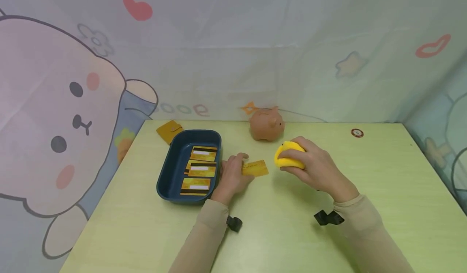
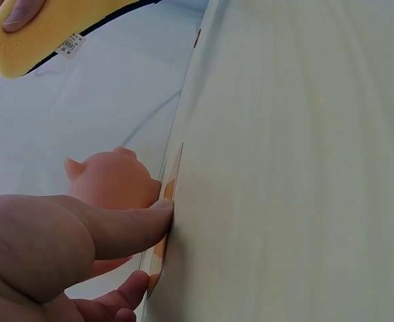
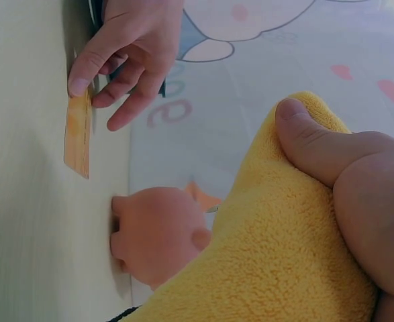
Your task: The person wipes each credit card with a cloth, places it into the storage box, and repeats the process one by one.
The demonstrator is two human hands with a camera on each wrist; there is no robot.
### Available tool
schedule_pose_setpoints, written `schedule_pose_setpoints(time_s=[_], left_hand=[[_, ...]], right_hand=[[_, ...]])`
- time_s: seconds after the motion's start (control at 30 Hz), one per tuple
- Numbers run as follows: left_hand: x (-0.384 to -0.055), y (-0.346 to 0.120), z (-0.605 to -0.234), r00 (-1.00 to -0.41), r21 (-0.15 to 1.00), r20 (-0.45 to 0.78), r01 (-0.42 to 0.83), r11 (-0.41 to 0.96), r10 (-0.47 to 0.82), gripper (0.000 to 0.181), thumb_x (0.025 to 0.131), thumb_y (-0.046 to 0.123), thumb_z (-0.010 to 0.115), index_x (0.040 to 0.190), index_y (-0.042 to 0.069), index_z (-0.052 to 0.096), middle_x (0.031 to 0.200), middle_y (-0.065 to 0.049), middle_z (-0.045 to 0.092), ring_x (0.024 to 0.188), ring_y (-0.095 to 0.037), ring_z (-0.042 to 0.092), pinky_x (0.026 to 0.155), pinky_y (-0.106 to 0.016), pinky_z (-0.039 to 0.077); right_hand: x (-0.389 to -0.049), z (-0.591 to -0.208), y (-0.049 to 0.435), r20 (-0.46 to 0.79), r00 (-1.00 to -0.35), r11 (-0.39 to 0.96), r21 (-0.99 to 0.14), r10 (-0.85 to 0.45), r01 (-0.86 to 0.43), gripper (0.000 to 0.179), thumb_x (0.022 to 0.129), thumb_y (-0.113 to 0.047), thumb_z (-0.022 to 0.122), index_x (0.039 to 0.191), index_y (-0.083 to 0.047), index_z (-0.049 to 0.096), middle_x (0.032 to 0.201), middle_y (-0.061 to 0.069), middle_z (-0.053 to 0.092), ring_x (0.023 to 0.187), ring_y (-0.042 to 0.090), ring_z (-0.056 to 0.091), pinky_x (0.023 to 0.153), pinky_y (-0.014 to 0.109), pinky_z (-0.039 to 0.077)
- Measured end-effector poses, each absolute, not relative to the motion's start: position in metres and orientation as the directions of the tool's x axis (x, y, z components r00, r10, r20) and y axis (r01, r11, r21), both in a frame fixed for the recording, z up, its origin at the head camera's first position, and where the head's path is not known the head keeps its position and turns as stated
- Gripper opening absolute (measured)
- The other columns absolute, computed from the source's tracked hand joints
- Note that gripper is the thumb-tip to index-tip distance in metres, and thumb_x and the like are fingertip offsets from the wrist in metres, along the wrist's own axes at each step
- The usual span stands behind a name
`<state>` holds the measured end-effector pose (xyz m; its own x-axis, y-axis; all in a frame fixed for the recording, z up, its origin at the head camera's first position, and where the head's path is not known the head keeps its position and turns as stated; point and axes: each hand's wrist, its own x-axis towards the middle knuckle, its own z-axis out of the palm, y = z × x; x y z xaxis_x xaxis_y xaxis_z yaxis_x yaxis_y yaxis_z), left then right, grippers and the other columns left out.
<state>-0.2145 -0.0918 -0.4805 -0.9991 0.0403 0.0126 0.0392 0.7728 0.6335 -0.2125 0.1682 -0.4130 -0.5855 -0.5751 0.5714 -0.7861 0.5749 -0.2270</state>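
Observation:
My left hand (image 1: 233, 177) pinches a yellow-gold card (image 1: 257, 168) by its left end, thumb at the near edge and fingers at the far edge. The card lies low over the table, nearly flat in the left wrist view. To its right, my right hand (image 1: 320, 166) grips a folded yellow plush cloth (image 3: 277, 221) raised above the table. Black trim runs along the cloth's edge, and a small white label (image 2: 70, 45) hangs from it in the left wrist view. Its folded inside is hidden.
Close to the left hand stands a dark blue tray (image 1: 168, 163) holding several gold cards (image 1: 200, 168) with black stripes. A tan card wallet (image 1: 169, 131) lies behind it. At the back are a pink piggy bank (image 1: 266, 127) and, farther right, a red-and-white poker chip (image 1: 357, 133).

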Motion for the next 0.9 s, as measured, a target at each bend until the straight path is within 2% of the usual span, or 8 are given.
schedule_pose_setpoints(time_s=[0.3, 0.47, 0.67, 0.73, 0.9], left_hand=[[-0.216, -0.092, -0.482, -1.000, 0.631, -0.007, 0.011, 0.776, 0.019, 0.054, 0.085, 0.019, 0.089, 0.133, 0.010, 0.067, 0.129, -0.017, 0.060, 0.116, -0.039, 0.045, 0.106, -0.052, 0.039], [-0.214, -0.094, -0.479, -0.999, 0.661, 0.035, 0.035, 0.750, 0.015, 0.049, 0.082, 0.011, 0.089, 0.128, 0.010, 0.071, 0.125, -0.015, 0.060, 0.116, -0.033, 0.052, 0.103, -0.047, 0.046], [-0.215, -0.097, -0.470, -0.985, 0.712, 0.168, 0.149, 0.686, 0.039, 0.042, 0.081, -0.007, 0.075, 0.121, 0.008, 0.075, 0.119, -0.014, 0.066, 0.109, -0.030, 0.059, 0.097, -0.046, 0.051], [-0.215, -0.095, -0.467, -0.982, 0.739, 0.186, 0.168, 0.652, 0.042, 0.042, 0.083, -0.007, 0.072, 0.122, 0.008, 0.075, 0.118, -0.012, 0.070, 0.106, -0.028, 0.064, 0.095, -0.044, 0.054], [-0.211, -0.088, -0.457, -0.983, 0.825, 0.181, 0.167, 0.540, 0.027, 0.034, 0.088, 0.000, 0.076, 0.121, 0.007, 0.075, 0.110, -0.009, 0.077, 0.098, -0.024, 0.073, 0.089, -0.040, 0.060]], right_hand=[[-0.213, -0.412, 0.169, 0.565, -0.587, 0.571, -0.232, -0.579, -0.787, 0.035, 0.079, -0.026, 0.094, 0.109, -0.025, 0.075, 0.114, 0.004, 0.061, 0.093, 0.018, 0.055, 0.070, 0.040, 0.056], [-0.212, -0.413, 0.168, 0.567, -0.591, 0.574, -0.238, -0.574, -0.784, 0.036, 0.078, -0.025, 0.094, 0.109, -0.025, 0.076, 0.114, 0.004, 0.061, 0.092, 0.018, 0.055, 0.070, 0.039, 0.056], [-0.212, -0.412, 0.169, 0.565, -0.590, 0.573, -0.235, -0.576, -0.785, 0.034, 0.079, -0.028, 0.093, 0.109, -0.024, 0.076, 0.114, 0.005, 0.061, 0.092, 0.019, 0.056, 0.069, 0.039, 0.056], [-0.213, -0.412, 0.169, 0.564, -0.587, 0.571, -0.233, -0.580, -0.787, 0.034, 0.080, -0.028, 0.093, 0.109, -0.024, 0.076, 0.114, 0.005, 0.061, 0.092, 0.019, 0.056, 0.069, 0.039, 0.056], [-0.213, -0.412, 0.170, 0.565, -0.582, 0.563, -0.234, -0.585, -0.793, 0.035, 0.079, -0.027, 0.093, 0.110, -0.023, 0.076, 0.114, 0.005, 0.061, 0.092, 0.019, 0.056, 0.069, 0.040, 0.056]])
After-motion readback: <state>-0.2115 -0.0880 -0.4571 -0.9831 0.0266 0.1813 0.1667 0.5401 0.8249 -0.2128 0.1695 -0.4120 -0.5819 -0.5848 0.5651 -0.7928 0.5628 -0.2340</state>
